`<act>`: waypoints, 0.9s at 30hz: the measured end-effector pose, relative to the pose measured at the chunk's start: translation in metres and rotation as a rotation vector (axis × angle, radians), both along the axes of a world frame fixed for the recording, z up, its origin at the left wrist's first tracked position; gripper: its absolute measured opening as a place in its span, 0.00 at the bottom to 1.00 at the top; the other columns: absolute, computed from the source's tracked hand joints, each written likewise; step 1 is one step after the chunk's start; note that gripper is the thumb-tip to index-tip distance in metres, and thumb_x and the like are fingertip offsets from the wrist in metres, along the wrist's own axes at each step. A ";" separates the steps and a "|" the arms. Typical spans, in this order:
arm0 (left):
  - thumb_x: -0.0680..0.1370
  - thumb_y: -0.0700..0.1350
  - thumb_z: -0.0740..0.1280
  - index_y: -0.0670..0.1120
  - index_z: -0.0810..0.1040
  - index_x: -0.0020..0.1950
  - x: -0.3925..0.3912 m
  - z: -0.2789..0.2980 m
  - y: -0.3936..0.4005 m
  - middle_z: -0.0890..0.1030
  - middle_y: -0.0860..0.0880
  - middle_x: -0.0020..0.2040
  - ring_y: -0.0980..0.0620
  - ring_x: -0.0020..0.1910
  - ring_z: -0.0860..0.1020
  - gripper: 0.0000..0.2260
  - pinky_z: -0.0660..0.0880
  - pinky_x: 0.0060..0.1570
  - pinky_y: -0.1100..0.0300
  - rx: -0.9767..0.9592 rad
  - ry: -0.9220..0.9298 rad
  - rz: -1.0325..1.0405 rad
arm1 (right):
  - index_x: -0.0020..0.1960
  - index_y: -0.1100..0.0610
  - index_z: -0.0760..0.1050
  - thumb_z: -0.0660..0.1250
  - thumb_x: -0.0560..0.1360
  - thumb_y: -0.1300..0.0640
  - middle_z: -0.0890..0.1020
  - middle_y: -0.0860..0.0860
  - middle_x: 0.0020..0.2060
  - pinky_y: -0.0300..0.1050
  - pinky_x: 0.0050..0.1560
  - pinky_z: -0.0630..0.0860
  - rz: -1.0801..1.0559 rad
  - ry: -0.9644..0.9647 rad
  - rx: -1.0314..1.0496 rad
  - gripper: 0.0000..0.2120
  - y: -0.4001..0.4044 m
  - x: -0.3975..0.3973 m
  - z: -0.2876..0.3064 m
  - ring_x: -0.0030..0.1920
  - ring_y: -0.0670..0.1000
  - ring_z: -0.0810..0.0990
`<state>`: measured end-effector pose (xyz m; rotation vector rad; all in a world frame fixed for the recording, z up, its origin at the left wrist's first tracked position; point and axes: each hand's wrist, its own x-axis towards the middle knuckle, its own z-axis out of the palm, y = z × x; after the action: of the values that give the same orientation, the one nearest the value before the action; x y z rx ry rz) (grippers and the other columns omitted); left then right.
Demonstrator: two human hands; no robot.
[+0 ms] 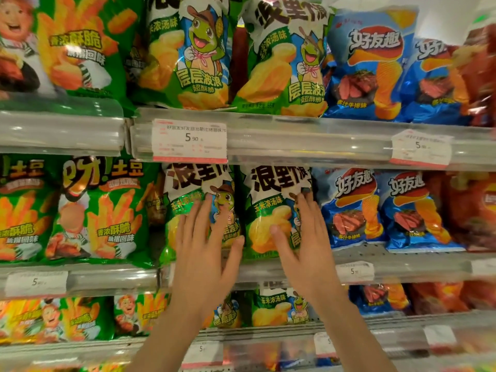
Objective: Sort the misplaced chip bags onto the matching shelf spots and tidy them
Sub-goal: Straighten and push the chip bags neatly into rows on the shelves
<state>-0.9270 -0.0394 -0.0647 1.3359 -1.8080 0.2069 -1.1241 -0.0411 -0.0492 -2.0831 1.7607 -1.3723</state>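
Tidying step: left hand (204, 245) and right hand (303, 237), fingers straight, press flat on two green chip bags (268, 210) below the price label (189, 140). Next, push them back evenly.

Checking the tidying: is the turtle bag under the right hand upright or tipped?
Upright. The turtle bag stands on the middle shelf with its print reading level, the right hand flat against its front.
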 end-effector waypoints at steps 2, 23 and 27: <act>0.82 0.57 0.58 0.49 0.65 0.79 -0.006 -0.004 0.012 0.59 0.48 0.81 0.47 0.81 0.54 0.26 0.56 0.77 0.40 0.013 0.052 -0.091 | 0.83 0.46 0.48 0.55 0.78 0.31 0.51 0.40 0.82 0.56 0.80 0.56 0.002 -0.074 0.035 0.39 0.018 -0.003 -0.010 0.80 0.40 0.46; 0.80 0.59 0.61 0.59 0.60 0.79 -0.190 -0.018 0.075 0.59 0.61 0.79 0.60 0.78 0.59 0.28 0.68 0.73 0.45 0.234 0.446 -0.046 | 0.79 0.38 0.56 0.60 0.72 0.32 0.68 0.34 0.73 0.51 0.72 0.70 0.158 -0.483 0.288 0.37 0.076 -0.193 -0.036 0.72 0.39 0.68; 0.81 0.58 0.62 0.61 0.61 0.79 -0.248 -0.011 0.078 0.60 0.61 0.78 0.56 0.76 0.64 0.26 0.70 0.70 0.46 0.242 0.492 -0.046 | 0.79 0.37 0.56 0.59 0.71 0.31 0.71 0.31 0.66 0.39 0.63 0.73 0.174 -0.505 0.313 0.38 0.071 -0.253 -0.028 0.65 0.36 0.73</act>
<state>-1.1750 0.0391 -0.0761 1.3622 -1.4702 -0.3506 -1.3766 0.0297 -0.0775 -1.5181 1.4354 -1.3207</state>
